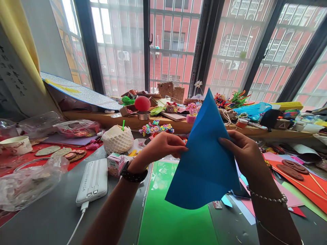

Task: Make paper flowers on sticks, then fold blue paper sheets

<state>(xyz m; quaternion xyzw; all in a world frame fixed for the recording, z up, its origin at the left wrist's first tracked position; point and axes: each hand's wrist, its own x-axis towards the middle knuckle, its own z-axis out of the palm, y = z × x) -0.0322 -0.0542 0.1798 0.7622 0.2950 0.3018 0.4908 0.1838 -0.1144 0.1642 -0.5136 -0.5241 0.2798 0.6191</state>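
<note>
A sheet of blue paper, folded to a point at the top, is held up in front of me with its lower edge curving. My left hand pinches its left edge between thumb and fingertips. On the opposite edge, my right hand grips the paper with the thumb on the near side; its other fingers are partly hidden behind. Below the paper lies a glossy green mat on the grey table. The paper hides part of the mat and the clutter behind it.
Left of the mat are a white power bank with a cable, a small pink box and a coconut in white netting. A paper cup stands far left. Coloured paper sheets lie at right. Crafts crowd the windowsill.
</note>
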